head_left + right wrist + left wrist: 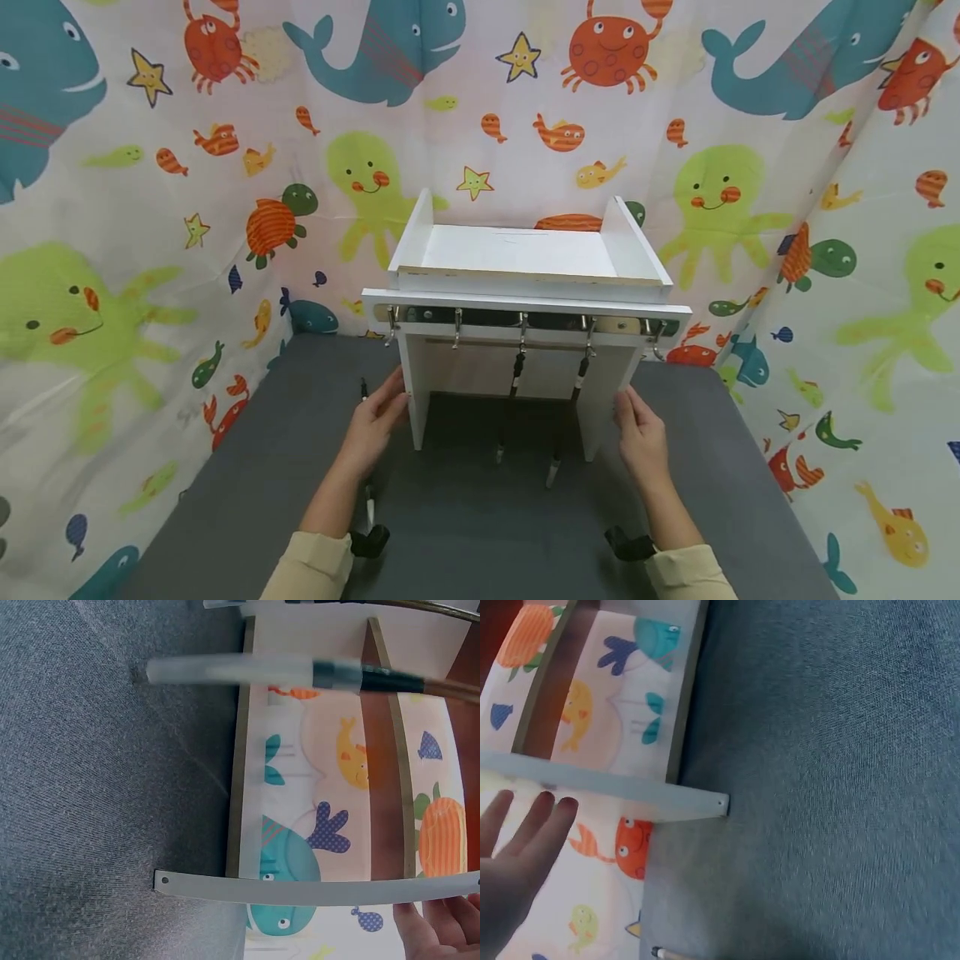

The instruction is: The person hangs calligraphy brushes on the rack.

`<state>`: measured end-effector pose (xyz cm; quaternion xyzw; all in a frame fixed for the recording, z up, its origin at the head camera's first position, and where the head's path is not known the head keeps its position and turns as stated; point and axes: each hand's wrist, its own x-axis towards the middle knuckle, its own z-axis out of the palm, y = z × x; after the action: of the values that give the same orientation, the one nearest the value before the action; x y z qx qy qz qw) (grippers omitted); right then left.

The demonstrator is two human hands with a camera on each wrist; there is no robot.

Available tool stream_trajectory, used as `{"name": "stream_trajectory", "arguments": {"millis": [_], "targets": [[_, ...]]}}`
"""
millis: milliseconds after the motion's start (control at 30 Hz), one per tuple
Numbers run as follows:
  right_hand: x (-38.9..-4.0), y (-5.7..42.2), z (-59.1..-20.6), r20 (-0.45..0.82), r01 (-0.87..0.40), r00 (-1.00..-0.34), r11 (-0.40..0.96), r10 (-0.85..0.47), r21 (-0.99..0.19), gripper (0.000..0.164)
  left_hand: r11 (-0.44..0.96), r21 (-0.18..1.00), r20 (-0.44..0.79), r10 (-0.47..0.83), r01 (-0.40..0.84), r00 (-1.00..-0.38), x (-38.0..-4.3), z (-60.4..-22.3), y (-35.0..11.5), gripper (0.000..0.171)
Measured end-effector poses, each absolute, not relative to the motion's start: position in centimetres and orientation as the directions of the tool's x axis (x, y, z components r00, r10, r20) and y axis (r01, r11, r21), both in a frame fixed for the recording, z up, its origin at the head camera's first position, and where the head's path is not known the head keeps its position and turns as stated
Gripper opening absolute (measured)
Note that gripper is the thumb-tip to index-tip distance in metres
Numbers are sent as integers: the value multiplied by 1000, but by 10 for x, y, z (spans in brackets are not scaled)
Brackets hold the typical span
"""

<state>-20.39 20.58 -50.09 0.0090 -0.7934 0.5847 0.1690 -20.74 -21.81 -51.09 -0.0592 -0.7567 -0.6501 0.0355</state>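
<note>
A small white shelf rack (540,293) stands on the grey table, with a metal hook strip (487,317) along its front. Two writing brushes with pale tips (577,387) hang from the hooks; one brush (232,670) looks blurred in the right wrist view. My left hand (377,421) touches the outer face of the left side panel (667,801) with its fingertips, fingers nearly straight. On the other side, my right hand (641,433) rests its fingers against the outside of the right side panel (322,891).
Another brush (370,507) lies on the table under my left forearm, partly hidden by it. Behind and on both sides hangs a curtain (480,100) printed with sea animals. The grey tabletop (510,542) stretches in front of the rack.
</note>
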Motion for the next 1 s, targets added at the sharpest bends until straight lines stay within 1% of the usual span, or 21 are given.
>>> {"name": "stream_trajectory", "arguments": {"millis": [133, 200, 300, 467, 533, 567, 667, 767, 833, 1000], "targets": [[-203, 215, -499, 292, -202, -930, 357, 221, -912, 49, 78, 987, 142, 7, 142, -990, -210, -512, -221, 49], [-202, 216, -498, 295, -195, -927, 374, 231, -907, 49, 26, 992, 125, -34, 125, -992, -208, -513, -226, 48], [-201, 215, -496, 296, -189, -924, 386, 241, -903, 47, -8, 998, 53, -110, 54, -993, -205, -518, -238, 49], [-198, 208, -486, 265, -171, -934, 351, 240, -920, 45, 20, 994, -101, -204, -107, -974, -198, -527, -256, 59], [-194, 204, -477, 251, -167, -941, 333, 227, -928, 45, 65, 985, -140, -219, -158, -966, -197, -531, -261, 64], [-191, 202, -473, 246, -164, -943, 329, 223, -930, 46, 109, 978, -151, -226, -179, -962, -196, -533, -262, 66], [-186, 197, -464, 236, -158, -947, 322, 220, -934, 46, 297, 925, -163, -250, -236, -954, -196, -538, -263, 69], [-187, 197, -469, 223, -142, -949, 328, 224, -934, 47, 461, 842, -170, -267, -281, -949, -196, -542, -261, 74], [-190, 198, -477, 214, -130, -951, 336, 225, -933, 49, 497, 812, -188, -271, -305, -944, -196, -544, -259, 76], [-200, 203, -495, 245, -144, -941, 381, 232, -913, 49, 486, 798, -235, -295, -357, -926, -199, -544, -255, 79]]}}
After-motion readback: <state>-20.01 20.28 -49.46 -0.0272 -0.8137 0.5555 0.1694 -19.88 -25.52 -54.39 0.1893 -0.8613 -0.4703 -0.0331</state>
